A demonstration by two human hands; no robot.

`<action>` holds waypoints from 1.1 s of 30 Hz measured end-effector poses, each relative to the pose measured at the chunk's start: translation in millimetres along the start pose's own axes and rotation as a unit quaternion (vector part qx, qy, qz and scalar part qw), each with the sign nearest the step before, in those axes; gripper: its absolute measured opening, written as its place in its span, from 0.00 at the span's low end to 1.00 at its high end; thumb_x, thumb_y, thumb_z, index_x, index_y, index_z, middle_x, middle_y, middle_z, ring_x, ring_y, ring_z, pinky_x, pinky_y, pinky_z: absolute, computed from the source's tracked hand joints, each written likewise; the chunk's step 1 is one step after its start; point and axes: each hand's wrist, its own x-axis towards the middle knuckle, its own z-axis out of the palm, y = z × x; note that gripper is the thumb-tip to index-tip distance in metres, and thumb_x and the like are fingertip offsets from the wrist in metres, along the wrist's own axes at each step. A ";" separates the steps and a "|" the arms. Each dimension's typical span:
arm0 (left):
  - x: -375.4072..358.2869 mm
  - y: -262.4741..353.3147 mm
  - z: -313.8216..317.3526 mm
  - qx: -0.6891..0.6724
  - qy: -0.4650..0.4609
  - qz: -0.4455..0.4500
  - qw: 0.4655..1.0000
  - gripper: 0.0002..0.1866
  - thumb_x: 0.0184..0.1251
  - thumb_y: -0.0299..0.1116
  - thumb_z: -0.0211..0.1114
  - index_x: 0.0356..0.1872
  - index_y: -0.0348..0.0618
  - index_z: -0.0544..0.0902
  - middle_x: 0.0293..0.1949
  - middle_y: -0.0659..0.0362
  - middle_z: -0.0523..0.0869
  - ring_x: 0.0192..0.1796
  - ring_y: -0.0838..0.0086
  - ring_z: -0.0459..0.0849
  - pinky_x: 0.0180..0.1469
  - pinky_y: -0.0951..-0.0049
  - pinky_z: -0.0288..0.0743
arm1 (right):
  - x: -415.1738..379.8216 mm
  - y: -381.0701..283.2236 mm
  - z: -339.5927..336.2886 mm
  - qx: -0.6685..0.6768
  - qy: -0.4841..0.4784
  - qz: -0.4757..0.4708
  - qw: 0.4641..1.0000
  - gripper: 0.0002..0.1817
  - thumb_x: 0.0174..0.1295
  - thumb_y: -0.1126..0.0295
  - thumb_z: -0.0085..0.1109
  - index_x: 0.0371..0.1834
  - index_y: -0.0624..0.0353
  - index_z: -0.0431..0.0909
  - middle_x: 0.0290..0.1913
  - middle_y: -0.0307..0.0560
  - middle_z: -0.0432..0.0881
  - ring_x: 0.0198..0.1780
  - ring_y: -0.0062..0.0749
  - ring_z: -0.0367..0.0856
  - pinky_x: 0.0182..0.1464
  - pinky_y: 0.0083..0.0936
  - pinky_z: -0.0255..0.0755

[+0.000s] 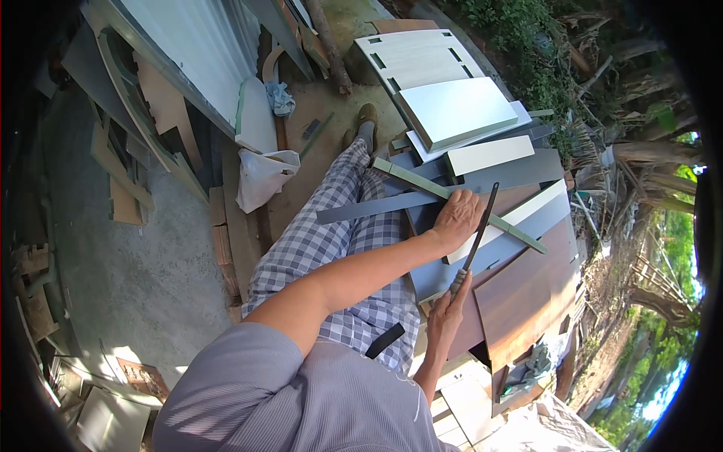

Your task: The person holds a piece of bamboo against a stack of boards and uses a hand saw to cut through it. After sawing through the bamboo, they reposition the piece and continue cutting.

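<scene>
My left hand [459, 217] presses with curled fingers on a long, narrow green strip [410, 179], which lies slanted over a stack of boards. Below it, my right hand [448, 305] grips the handle of a thin dark-bladed tool [483, 226]. The blade points up and away, passing just right of my left hand and across the strip; whether it touches the strip I cannot tell. A dark grey strip [361, 209] crosses my checked trousers and reaches under the green one. Beneath my hands lie grey and white boards [512, 171].
White panels [456, 109] lie at the top, and a brown board [527, 294] on the right. A white plastic bag [263, 177] is left of my legs. More board pieces [169, 113] lean at the far left. Plants and branches border the right side.
</scene>
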 end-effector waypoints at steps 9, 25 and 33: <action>0.1 -2.1 -1.0 -0.017 0.011 0.001 1.000 0.06 0.56 0.31 0.57 0.35 0.46 0.76 0.33 0.59 0.74 0.42 0.69 0.71 0.49 0.68 0.61 | 74.9 -11.7 5.2 0.006 0.035 -0.096 0.995 0.31 0.72 0.70 0.40 0.78 0.39 0.47 0.54 0.67 0.78 0.48 0.64 0.81 0.47 0.45 0.71; -0.2 -1.7 1.3 0.009 -0.019 0.012 1.000 0.10 0.59 0.33 0.56 0.40 0.45 0.78 0.35 0.60 0.76 0.45 0.69 0.72 0.50 0.67 0.60 | 53.0 -6.8 4.7 -0.035 0.076 -0.167 0.982 0.32 0.72 0.70 0.40 0.78 0.39 0.46 0.50 0.67 0.80 0.37 0.59 0.83 0.40 0.42 0.72; 0.0 -1.6 0.9 0.022 -0.028 0.011 0.999 0.09 0.58 0.33 0.57 0.39 0.45 0.78 0.35 0.60 0.76 0.45 0.70 0.72 0.50 0.67 0.59 | 45.2 0.7 3.3 -0.008 0.030 -0.082 0.996 0.31 0.72 0.69 0.40 0.78 0.41 0.47 0.44 0.65 0.82 0.35 0.51 0.83 0.41 0.40 0.73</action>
